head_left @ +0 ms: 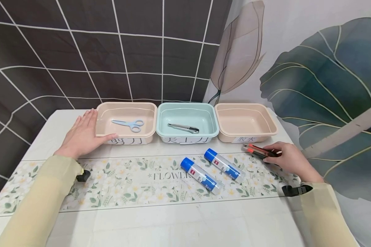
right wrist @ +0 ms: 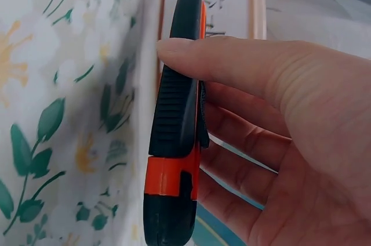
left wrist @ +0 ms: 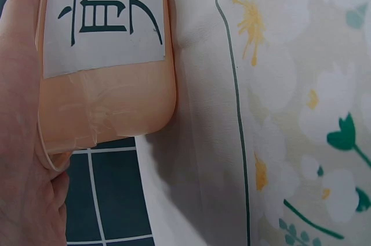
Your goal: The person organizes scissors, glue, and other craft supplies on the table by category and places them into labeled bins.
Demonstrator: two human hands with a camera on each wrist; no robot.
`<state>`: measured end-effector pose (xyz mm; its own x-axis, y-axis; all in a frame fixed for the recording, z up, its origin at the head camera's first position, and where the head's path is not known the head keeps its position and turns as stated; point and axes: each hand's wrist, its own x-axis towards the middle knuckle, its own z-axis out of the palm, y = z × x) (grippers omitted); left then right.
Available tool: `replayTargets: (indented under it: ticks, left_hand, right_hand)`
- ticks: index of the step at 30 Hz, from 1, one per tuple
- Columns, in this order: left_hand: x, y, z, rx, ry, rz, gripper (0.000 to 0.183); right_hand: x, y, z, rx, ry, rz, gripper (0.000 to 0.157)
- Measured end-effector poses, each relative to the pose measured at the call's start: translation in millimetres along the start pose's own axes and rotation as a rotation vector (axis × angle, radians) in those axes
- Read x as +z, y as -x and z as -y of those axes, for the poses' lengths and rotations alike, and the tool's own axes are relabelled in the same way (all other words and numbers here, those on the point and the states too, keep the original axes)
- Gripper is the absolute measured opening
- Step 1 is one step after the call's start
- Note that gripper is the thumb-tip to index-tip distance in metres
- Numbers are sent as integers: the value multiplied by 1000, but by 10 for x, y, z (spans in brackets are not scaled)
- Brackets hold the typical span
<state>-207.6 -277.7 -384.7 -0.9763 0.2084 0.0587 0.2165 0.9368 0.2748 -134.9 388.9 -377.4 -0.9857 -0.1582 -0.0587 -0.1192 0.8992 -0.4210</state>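
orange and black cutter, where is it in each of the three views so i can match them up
Head: cutter right of centre, in the right hand, near the right peach bin.
Left wrist: not in it.
Right wrist: at the centre, running nearly top to bottom.
Shared landmark: the flowered strip, in all three.

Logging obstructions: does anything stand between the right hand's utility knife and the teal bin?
The near-left corner of the rightmost peach bin borders the path from the utility knife; then comes the rim of the teal bin. Both glue sticks lie in front, off it.
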Motion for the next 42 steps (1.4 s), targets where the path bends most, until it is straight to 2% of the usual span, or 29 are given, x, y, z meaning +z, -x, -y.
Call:
replayTargets:
  ticks: [7, 24, 28, 42]
  left_hand:
    - [1, 12, 4, -4, 5, -5, 124]
    - [9, 22, 16, -7, 11, -5, 124]
    - [8, 29, 17, -7, 11, -6, 124]
    - [5, 5, 8, -4, 12, 0, 123]
  right_hand:
    - [-41, 39, 185, -26, 18, -13, 46]
    - [-140, 69, 486, -177, 95, -85, 43]
    - [-160, 75, 561, -186, 100, -88, 44]
    - [-155, 124, 681, -284, 106, -168, 43]
